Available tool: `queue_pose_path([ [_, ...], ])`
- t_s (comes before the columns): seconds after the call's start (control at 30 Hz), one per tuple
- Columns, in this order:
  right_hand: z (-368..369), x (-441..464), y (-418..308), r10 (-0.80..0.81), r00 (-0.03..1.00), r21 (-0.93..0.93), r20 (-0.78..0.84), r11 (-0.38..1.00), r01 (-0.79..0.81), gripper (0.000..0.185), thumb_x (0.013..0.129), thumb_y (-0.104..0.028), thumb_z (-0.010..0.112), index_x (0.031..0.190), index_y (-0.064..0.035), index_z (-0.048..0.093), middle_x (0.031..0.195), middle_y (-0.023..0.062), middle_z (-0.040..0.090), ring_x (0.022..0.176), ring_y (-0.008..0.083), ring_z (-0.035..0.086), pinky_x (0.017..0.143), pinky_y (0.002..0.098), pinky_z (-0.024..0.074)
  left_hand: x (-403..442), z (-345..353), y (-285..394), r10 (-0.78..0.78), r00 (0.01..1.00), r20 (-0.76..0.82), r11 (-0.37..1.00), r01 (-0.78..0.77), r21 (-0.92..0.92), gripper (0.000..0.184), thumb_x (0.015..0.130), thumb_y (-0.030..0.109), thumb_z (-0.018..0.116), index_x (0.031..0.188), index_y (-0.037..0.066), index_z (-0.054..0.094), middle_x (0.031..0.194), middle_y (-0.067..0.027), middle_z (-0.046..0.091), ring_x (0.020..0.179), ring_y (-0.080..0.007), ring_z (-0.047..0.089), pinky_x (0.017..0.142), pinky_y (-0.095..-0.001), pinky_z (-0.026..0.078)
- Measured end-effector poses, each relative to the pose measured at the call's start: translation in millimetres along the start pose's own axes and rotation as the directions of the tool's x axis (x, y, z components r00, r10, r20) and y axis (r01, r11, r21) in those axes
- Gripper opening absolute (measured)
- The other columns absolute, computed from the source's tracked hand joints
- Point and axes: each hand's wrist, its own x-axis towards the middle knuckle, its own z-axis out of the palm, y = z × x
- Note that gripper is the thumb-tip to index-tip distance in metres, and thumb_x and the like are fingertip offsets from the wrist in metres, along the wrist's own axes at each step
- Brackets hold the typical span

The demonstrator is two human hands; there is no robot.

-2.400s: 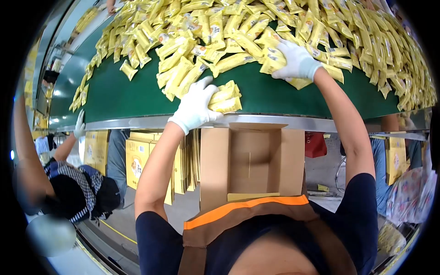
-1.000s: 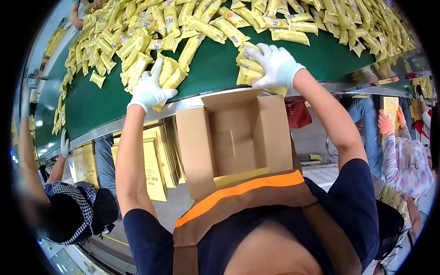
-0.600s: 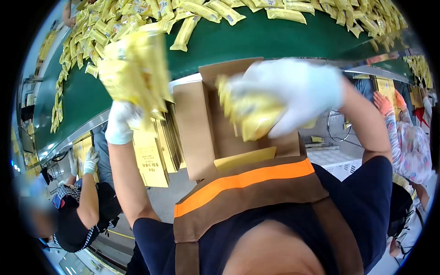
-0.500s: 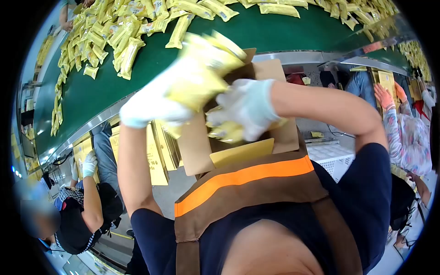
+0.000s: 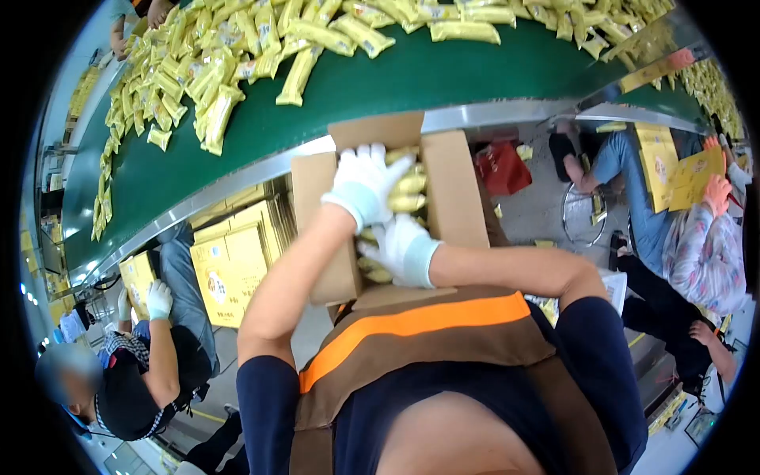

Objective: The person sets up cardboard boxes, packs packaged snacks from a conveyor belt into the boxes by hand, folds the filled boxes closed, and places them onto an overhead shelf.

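An open cardboard box [image 5: 315, 202] with its flaps folded out stands in front of me. Yellow wrapped packets [image 5: 408, 186] lie in rows inside it. My left hand [image 5: 364, 180], in a white glove, is over the box's far left part, fingers stretched and thumb spread, resting against the packets. Nearer to me, my right hand [image 5: 404, 249], also gloved, reaches into the box with its fingers apart on the packets. Both hands cover part of the contents.
Past the box runs a green conveyor belt [image 5: 443, 75] with a metal edge, heaped with loose yellow packets [image 5: 214, 79]. Yellow cartons [image 5: 229, 273] stand at left. Co-workers handle cartons on both sides. A red bag [image 5: 504, 168] lies on the floor.
My left hand, earlier holding a bunch of yellow packets above the box's left side, is now down inside the box, the packets there too. My right hand has moved slightly nearer to me.
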Motion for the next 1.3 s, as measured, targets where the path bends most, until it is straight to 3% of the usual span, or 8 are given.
queue_pose_path([
  [0.2,-1,-35,36,-0.219,0.944,0.139,-0.245,0.956,0.258,0.054,0.077,-0.036,0.069,0.127,-0.0170,0.058,0.128,0.0138,0.055,0.110,0.0332,0.056,0.091,0.0502,0.0437,22,39,18,-0.072,0.969,0.238,0.997,0.067,0.028,0.096,0.072,0.042,0.077,0.154,0.027,0.030,0.131,-0.0175,0.050,0.118,-0.0324,0.051,0.093,-0.0460,0.043],
  [0.3,-18,-27,40,-0.219,0.972,0.219,0.082,0.956,0.197,0.033,0.087,-0.028,0.060,0.116,-0.0154,0.069,0.120,0.0118,0.065,0.109,0.0309,0.064,0.088,0.0454,0.0512,21,35,27,-0.104,0.956,0.274,0.993,0.085,0.079,0.094,0.075,0.039,0.073,0.155,0.027,0.027,0.140,-0.0194,0.046,0.119,-0.0319,0.050,0.095,-0.0469,0.041],
  [0.47,67,34,40,-0.325,0.945,0.291,0.040,0.908,0.300,0.034,0.090,-0.025,0.056,0.117,-0.0081,0.068,0.114,0.0155,0.069,0.102,0.0329,0.068,0.083,0.0449,0.0538,3,28,26,-0.176,0.957,0.229,0.932,0.237,-0.274,0.030,0.091,0.021,0.052,0.119,0.021,0.063,0.114,-0.0146,0.064,0.099,-0.0261,0.064,0.079,-0.0392,0.053],
  [0.6,-108,-16,117,-0.542,0.776,0.844,-0.323,0.207,0.495,0.028,0.091,-0.022,0.062,0.113,-0.0052,0.065,0.105,0.0098,0.068,0.098,0.0219,0.064,0.090,0.0370,0.0495,-13,17,-33,0.314,0.949,0.016,0.556,-0.170,-0.814,0.037,0.089,0.018,0.056,0.126,0.013,0.061,0.104,-0.0182,0.069,0.098,-0.0302,0.068,0.088,-0.0391,0.054],
  [0.7,-163,9,214,0.144,0.756,0.739,-0.639,0.387,0.551,0.028,0.091,-0.024,0.062,0.110,-0.0037,0.066,0.109,0.0042,0.067,0.102,0.0146,0.060,0.089,0.0302,0.0481,-16,-53,-79,-0.175,0.867,-0.466,0.542,-0.310,-0.781,0.040,0.082,0.002,0.065,0.122,0.006,0.064,0.112,-0.0120,0.067,0.101,-0.0250,0.064,0.092,-0.0366,0.050],
  [0.8,-180,77,310,0.492,0.651,0.770,-0.578,0.593,0.235,0.065,0.090,-0.049,0.060,0.140,-0.0078,0.051,0.140,0.0129,0.053,0.131,0.0266,0.048,0.107,0.0355,0.0389,5,-38,-167,-0.616,0.338,-0.711,0.782,0.151,-0.605,0.058,0.080,0.021,0.074,0.133,0.004,0.055,0.136,-0.0245,0.051,0.126,-0.0396,0.047,0.107,-0.0425,0.037],
  [0.97,-230,186,362,0.589,0.602,0.700,-0.539,0.711,-0.068,0.102,0.071,-0.075,0.061,0.154,-0.0253,0.030,0.161,0.0209,0.016,0.144,0.0394,0.030,0.117,0.0460,0.0279,20,27,-238,-0.840,0.502,-0.207,0.541,0.744,-0.391,0.098,0.068,0.068,0.072,0.151,0.030,0.036,0.155,-0.0278,0.026,0.142,-0.0479,0.026,0.110,-0.0660,0.020],
  [1.3,-136,109,323,0.312,0.764,0.298,-0.564,0.940,-0.164,0.069,0.082,-0.059,0.062,0.134,-0.0139,0.055,0.135,0.0180,0.052,0.121,0.0376,0.054,0.102,0.0409,0.0435,16,38,-165,-0.437,0.813,-0.384,0.869,0.272,-0.414,0.051,0.077,0.039,0.073,0.122,0.018,0.066,0.152,-0.0185,0.037,0.137,-0.0358,0.039,0.112,-0.0614,0.021],
])
